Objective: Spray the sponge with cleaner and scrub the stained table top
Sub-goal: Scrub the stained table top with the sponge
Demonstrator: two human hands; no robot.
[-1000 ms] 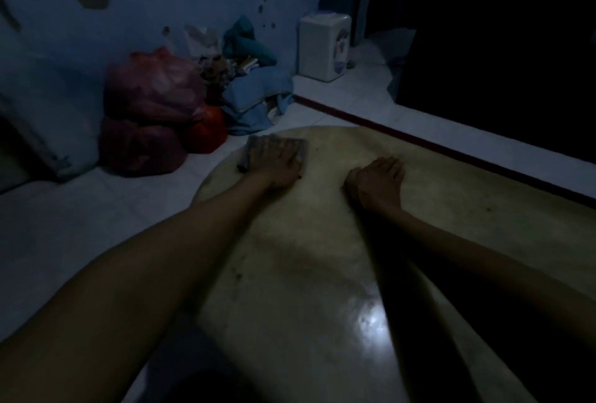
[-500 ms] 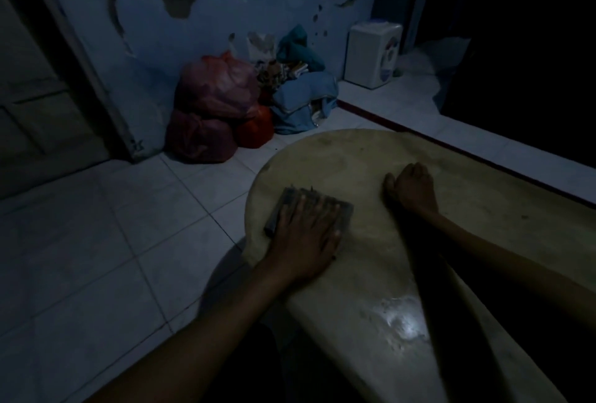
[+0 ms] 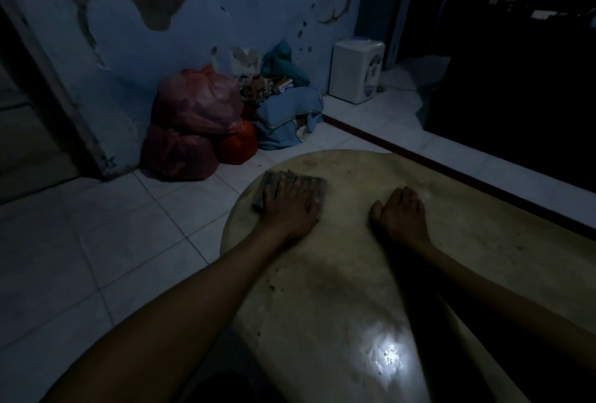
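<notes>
A pale, rounded table top [image 3: 354, 280] fills the lower right, with dark specks and a bright light reflection near me. A dark grey sponge [image 3: 274, 183] lies flat near the table's far left edge. My left hand [image 3: 290, 206] presses down on it, fingers spread over its top. My right hand [image 3: 400, 212] rests on the bare table to the right of the sponge, fingers curled under, with nothing visible in it. No spray bottle is in view.
White floor tiles [image 3: 96, 257] lie left of the table. Red plastic bags [image 3: 193, 122] and blue cloth [image 3: 287, 115] are piled against the peeling wall. A white appliance [image 3: 356, 70] stands at the back. A dark doorway opens on the right.
My left hand has slid the sponge away from me, back toward the table's far left edge. My right hand has stayed resting on the table.
</notes>
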